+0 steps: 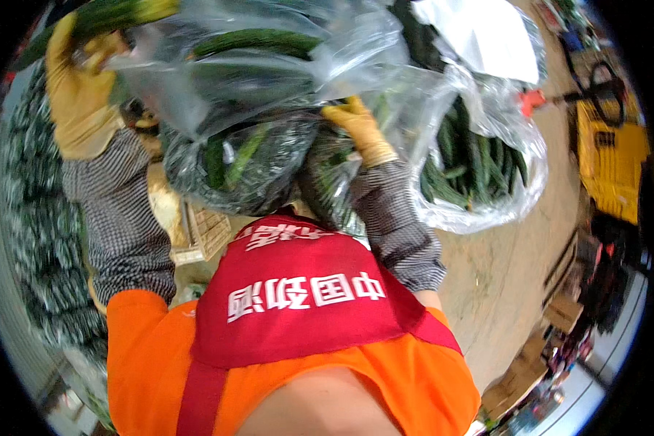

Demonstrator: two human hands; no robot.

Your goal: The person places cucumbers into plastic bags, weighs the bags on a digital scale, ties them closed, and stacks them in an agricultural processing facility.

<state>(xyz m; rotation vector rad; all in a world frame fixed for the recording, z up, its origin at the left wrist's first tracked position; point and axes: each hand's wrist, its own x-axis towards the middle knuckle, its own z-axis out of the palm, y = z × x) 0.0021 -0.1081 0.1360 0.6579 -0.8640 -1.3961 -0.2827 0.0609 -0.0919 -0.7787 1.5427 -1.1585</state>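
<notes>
My left hand (pixel 83 87), in a yellow glove, is raised at the upper left with its fingers curled round a long green cucumber (pixel 98 20), slightly blurred. My right hand (pixel 361 129), also gloved in yellow, pinches the near edge of a clear plastic bag (pixel 269 83) at upper centre. Inside that bag lie cucumbers, among them one long dark green cucumber (pixel 258 43). Just below it, close to my body, sits a filled plastic bag (pixel 269 156) of green vegetables. The fingertips of my right hand are partly hidden by the plastic.
Right of my right arm stands an open clear bag (pixel 479 163) full of cucumbers. A white sheet (pixel 479 36) lies behind it. Many packed green bags (pixel 43 218) are stacked along the left. A wooden crate (pixel 207 229) stands near my left forearm; yellow crates (pixel 610 156) are at far right.
</notes>
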